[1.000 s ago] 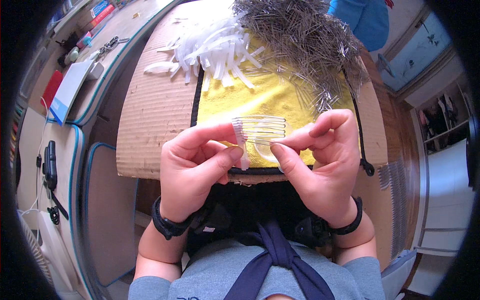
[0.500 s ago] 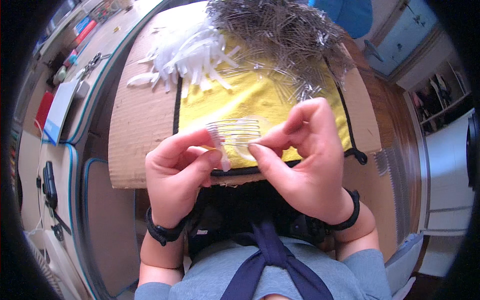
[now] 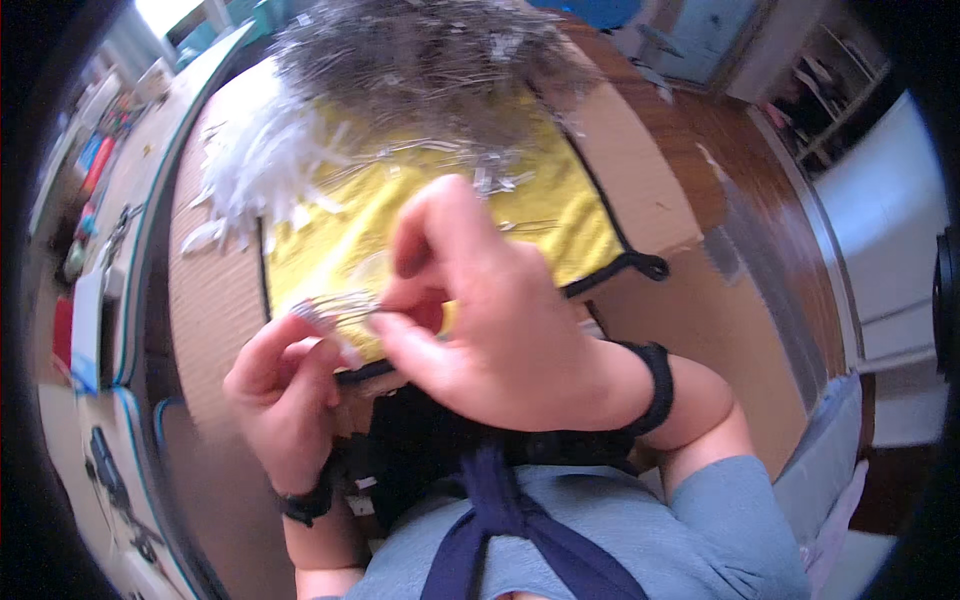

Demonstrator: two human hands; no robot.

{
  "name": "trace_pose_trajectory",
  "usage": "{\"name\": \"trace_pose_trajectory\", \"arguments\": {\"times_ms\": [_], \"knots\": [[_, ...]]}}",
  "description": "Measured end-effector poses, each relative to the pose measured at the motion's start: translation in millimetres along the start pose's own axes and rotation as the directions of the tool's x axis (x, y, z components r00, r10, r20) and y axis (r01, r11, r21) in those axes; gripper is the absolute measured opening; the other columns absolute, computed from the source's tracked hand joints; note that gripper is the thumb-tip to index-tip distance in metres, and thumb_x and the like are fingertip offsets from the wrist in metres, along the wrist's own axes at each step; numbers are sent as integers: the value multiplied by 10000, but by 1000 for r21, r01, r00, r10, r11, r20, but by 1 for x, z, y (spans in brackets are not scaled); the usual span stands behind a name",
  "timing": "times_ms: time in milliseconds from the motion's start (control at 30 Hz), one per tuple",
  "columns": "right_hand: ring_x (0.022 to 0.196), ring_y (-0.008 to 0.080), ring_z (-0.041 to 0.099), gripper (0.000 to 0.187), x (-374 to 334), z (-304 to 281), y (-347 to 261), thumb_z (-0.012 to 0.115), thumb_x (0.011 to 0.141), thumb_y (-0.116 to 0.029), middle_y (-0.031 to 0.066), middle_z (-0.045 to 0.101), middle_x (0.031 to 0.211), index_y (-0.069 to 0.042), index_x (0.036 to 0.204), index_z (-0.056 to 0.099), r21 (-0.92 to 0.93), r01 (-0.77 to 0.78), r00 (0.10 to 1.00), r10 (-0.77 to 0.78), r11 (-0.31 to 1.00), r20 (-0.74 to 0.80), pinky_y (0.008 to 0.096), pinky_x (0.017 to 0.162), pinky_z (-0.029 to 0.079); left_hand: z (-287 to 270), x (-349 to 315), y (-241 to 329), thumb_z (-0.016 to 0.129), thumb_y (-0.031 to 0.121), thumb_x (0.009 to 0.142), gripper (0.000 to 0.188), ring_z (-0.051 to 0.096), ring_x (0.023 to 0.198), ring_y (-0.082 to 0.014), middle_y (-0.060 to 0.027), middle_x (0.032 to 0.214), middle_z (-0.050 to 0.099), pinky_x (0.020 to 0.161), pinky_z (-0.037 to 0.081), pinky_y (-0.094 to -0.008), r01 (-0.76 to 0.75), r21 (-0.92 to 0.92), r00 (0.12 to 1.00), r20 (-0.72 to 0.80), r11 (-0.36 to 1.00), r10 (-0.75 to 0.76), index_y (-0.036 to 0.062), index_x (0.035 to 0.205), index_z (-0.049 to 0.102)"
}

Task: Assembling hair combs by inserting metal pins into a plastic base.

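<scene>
My left hand [image 3: 285, 400] pinches a white strip [image 3: 348, 355] with a row of thin metal pins [image 3: 343, 309] standing out from it toward the right. At the pins' free ends, the thumb and forefinger of my right hand [image 3: 500, 330] are pinched together; motion blur hides whether one pin is between them. Beneath both hands lies a yellow cloth [image 3: 570, 245] with a black edge. Part of a pale round disc [image 3: 372, 268] shows on the cloth behind the right fingers.
A large heap of loose metal pins [image 3: 420, 60] covers the cloth's far end. Left of it is a pile of white strips [image 3: 255, 170]. Cardboard [image 3: 640, 150] lies under the cloth. A desk [image 3: 165, 150] with scissors and other items runs along the left.
The view has swung, so the table and both hands sit further left in it. My right hand has turned and come nearer the left; the left still holds the strip.
</scene>
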State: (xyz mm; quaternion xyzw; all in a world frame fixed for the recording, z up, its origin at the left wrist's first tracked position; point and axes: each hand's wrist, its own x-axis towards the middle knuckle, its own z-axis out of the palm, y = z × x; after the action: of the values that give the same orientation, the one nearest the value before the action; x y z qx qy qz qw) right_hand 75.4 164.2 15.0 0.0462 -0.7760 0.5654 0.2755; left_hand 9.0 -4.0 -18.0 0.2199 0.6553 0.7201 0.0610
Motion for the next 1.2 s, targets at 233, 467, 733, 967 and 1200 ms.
{"name": "trace_pose_trajectory", "arguments": {"times_ms": [233, 467, 733, 967, 1200], "knots": [[641, 61, 561, 365, -4, -1, 4, 614, 737, 84, 36, 546, 716, -41, 920, 324, 4, -118, 993, 118, 993, 20, 170, 555, 423, 5, 4, 7, 598, -48, 772, 246, 584, 573, -54, -97, 730, 653, 445, 412, -139, 128, -94, 990, 66, 987, -122, -9, 1015, 599], [671, 61, 562, 364, -3, 0, -2, 610, 746, 81, 40, 548, 730, -44, 917, 315, 2, -135, 989, 135, 991, 61, 172, 592, 433, 0, 1, 8, 599, -48, 775, 253, 603, 627, -56, -73, 809, 655, 473, 447, -144, 121, -120, 991, 75, 985, -113, -1, 1024, 611], [708, 73, 582, 349, -1, -3, -1, 627, 745, 68, 51, 576, 773, -26, 950, 362, -11, -169, 982, 170, 985, 80, 192, 652, 466, 3, 3, 5, 598, -43, 782, 249, 610, 651, -67, -60, 818, 652, 487, 460, -152, 90, -98, 992, 93, 991, -81, 0, 1026, 606], [712, 107, 584, 91, 21, -76, 11, 625, 755, 0, 67, 621, 820, 27, 840, 638, -570, 19, 999, -39, 821, -22, 238, 628, 459, -4, 9, 3, 576, -35, 793, 298, 603, 667, -95, -90, 860, 631, 483, 452, -160, 106, -238, 994, 39, 966, -99, -16, 1088, 543], [633, 202, 567, 116, 8, -81, 26, 644, 682, -14, 106, 574, 738, 12, 795, 638, -749, 17, 987, 109, 663, 119, 281, 596, 453, -5, 6, 2, 574, -16, 803, 234, 610, 663, -116, -119, 837, 633, 464, 451, -167, 88, -286, 995, 63, 954, -73, -16, 1035, 539]]}}
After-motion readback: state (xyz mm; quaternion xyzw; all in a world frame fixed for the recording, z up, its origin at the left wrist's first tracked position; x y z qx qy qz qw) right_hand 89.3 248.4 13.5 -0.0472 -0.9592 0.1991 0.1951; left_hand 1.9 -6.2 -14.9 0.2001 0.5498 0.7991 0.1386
